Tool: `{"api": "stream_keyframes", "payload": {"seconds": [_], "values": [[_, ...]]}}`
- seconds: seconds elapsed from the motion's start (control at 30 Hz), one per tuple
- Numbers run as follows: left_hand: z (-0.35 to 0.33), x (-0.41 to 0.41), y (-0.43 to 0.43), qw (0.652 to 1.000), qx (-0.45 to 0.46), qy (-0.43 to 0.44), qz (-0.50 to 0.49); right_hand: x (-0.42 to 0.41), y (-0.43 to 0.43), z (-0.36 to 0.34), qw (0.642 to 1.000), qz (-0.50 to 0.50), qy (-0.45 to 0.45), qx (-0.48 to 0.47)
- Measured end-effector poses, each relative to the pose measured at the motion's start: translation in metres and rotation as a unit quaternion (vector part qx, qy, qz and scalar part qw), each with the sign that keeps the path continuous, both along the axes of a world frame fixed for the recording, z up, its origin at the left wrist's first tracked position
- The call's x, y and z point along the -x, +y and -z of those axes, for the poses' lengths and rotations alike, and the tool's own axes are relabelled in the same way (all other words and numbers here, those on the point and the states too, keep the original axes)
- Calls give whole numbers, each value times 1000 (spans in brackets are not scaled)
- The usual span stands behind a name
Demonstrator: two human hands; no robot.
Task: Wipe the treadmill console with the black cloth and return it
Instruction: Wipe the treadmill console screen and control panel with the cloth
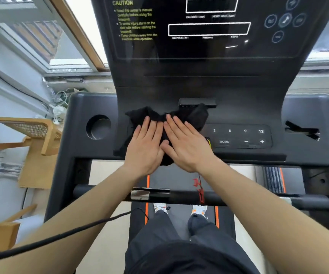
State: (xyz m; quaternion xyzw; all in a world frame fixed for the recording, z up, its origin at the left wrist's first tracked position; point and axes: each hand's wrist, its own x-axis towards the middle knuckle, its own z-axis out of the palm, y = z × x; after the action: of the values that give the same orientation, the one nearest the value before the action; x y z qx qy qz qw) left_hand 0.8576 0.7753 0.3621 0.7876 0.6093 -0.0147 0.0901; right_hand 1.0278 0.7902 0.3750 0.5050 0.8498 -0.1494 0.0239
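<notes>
The black cloth (191,115) lies crumpled on the lower panel of the dark treadmill console (238,89), left of the speed buttons. My left hand (144,147) and my right hand (187,145) both lie flat on the cloth, palms down, fingers stretched out and close together, the two hands touching side by side. The cloth spreads out beyond the fingertips toward a small black ledge and hangs a little over the console's near edge between my wrists. The dark display screen (209,30) stands above.
A round cup holder (98,127) sits left of the cloth, a button pad (240,136) right of it. A handlebar (179,195) with a red safety clip (199,189) crosses below my forearms. A wooden chair (31,133) stands at the left. A black cable (61,236) crosses my left arm.
</notes>
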Motion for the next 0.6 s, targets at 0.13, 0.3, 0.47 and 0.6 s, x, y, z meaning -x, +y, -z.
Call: {"api": "stream_keyframes", "payload": {"seconds": [0.13,0.3,0.47,0.6], "values": [[-7,-76,17,996,29,-9,88,-78,-10,5,996,85,-12,-3],[-9,-174,5,977,44,-23,208,-170,-36,11,975,219,-34,-8],[-4,-164,-23,967,23,-4,255,-153,-82,18,972,233,8,-19],[-2,-134,-22,973,3,12,232,-145,-64,18,993,119,13,-23]]}}
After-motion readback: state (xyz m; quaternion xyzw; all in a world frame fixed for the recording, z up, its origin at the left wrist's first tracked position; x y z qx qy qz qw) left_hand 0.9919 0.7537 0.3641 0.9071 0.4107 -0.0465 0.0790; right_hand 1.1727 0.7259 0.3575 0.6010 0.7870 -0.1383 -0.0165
